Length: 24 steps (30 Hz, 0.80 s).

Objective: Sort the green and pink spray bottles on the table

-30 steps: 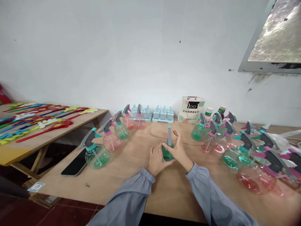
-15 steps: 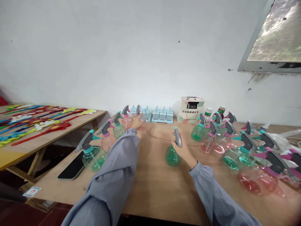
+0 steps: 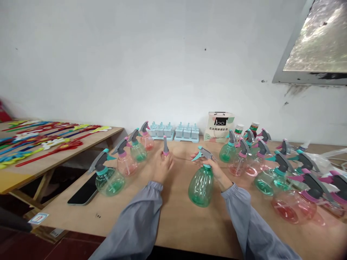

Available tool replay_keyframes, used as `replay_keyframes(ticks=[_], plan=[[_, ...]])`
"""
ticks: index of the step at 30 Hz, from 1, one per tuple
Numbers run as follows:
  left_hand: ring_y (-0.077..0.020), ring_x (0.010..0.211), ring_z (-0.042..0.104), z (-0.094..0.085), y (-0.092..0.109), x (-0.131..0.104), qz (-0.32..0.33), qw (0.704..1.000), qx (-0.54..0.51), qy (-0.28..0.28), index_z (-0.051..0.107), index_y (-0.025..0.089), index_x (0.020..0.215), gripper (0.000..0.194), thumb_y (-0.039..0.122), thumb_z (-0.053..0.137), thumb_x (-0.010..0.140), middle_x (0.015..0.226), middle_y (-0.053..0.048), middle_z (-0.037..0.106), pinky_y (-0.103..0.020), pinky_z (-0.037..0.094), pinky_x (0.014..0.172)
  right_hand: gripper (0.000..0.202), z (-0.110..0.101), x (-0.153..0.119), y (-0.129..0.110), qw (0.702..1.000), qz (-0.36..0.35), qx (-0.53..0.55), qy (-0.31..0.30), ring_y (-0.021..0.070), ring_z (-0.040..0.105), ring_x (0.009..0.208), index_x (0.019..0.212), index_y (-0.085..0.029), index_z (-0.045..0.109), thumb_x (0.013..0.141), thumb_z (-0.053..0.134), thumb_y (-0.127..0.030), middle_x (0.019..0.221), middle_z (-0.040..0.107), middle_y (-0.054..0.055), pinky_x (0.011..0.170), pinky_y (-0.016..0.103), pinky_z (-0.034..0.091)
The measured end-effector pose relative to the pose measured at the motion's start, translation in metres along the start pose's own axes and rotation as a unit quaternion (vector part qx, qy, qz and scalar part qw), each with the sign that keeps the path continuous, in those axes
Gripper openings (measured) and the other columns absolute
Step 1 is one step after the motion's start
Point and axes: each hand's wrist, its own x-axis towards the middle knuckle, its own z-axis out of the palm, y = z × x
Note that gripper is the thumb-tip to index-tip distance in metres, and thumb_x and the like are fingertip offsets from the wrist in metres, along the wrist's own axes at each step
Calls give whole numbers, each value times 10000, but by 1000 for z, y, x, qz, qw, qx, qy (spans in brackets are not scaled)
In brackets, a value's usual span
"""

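Observation:
My right hand (image 3: 217, 169) is closed around the neck of a green spray bottle (image 3: 201, 186) with a grey and teal trigger head, tilted near the table's middle. To its left, my left hand (image 3: 164, 164) wraps round a spray bottle with a grey and pink head (image 3: 166, 145); the hand hides most of its body. Left of that hand stand pink and green spray bottles in a slanting row, among them a pink one (image 3: 126, 164) and a green one (image 3: 110, 182). Several more, such as a large pink spray bottle (image 3: 294, 206), stand on the right.
Two pale blue popsicle moulds (image 3: 187, 133) and a printed paper bag (image 3: 219, 128) stand by the wall. A phone (image 3: 83, 191) lies at the table's left. Colourful hand-shaped sticks (image 3: 51, 146) cover another table. Clear plastic (image 3: 321, 162) lies at the far right.
My left hand has drawn back toward me from the far end of the left row, bringing a pink-headed spray bottle. The green bottle in my right hand has turned and come nearer.

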Motion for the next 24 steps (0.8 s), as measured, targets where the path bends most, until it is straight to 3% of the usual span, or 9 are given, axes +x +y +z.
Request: replay_keyframes(ticks=[4,10,12,17,21,24], plan=[[-302,1239,563,-2,13,-31,11,1000,-5,4,610,246,1277,373,404,478,967,1416,-155,440,-446,545,981,278,5,2,-3,1000,-2,3,14,254,708,968,931,-262,710,668,686,-348,953,770,50,892,402,550],[-320,1284,534,-5,20,-35,15,1000,6,17,625,215,1283,395,405,467,976,1398,-178,465,-473,531,1015,117,10,8,2,996,-36,-21,79,193,668,662,660,-231,648,646,639,-347,629,686,19,610,292,487],[-315,1272,548,-6,20,-34,13,1000,4,9,626,214,1287,397,404,477,972,1414,-179,456,-466,536,1007,104,12,10,2,996,-40,-15,80,180,648,636,676,-229,656,624,620,-312,642,690,14,611,291,481],[-315,1230,586,-8,22,-34,4,1000,-7,2,623,214,1307,413,408,478,973,1442,-187,442,-461,550,974,147,10,12,2,998,-31,-1,58,215,680,782,751,-247,660,614,640,-295,726,710,14,765,344,525],[-317,1232,581,-10,23,-33,9,1000,-2,4,632,214,1295,406,407,470,976,1432,-193,446,-473,545,977,137,5,13,5,995,-28,-3,93,219,663,719,693,-238,631,577,595,-302,627,654,11,693,336,507],[-322,1239,577,-11,23,-33,5,1000,-4,-8,628,221,1302,412,414,473,974,1437,-191,437,-473,540,983,151,4,13,7,996,-24,-11,82,232,670,786,710,-241,626,569,597,-286,686,682,24,716,343,509]])
